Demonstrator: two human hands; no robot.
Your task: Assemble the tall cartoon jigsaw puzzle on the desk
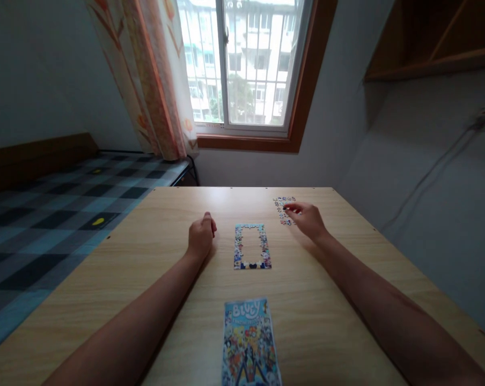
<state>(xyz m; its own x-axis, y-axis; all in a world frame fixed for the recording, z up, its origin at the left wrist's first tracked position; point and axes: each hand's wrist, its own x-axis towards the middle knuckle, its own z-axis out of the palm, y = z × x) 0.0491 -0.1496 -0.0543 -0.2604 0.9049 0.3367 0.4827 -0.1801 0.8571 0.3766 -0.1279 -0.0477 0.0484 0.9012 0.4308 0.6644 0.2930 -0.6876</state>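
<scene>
In the head view, the puzzle border lay flat near the middle of the table, an upright rectangle of joined pieces around bare wood. The loose pieces were spread in rough rows beyond it and to its right, well apart from the border. The right hand was over them, thumb and fingers drawn together at the tips, seemingly pinching a small dark piece; whether that piece was clear of the table could not be told. The left hand rested in a loose fist just left of the border, with nothing visible in it. Nearer the person lay a printed picture lettered "Bluey"; whether it was a box or a sheet was unclear.

The pieces looked like thin card: very light, fairly stiff, and likely to slide readily on the smooth wood. Each was best taken by opposite cut edges between thumb and forefinger, since pressing on the face would probably just skate it along. Their narrow knobs could bend or fray if pinched hard. The border was likely the most delicate thing there, held only by its interlocking joints; lifted by one side, it would probably sag or come apart, so it was better slid flat with fingers spread along opposite sides.
</scene>
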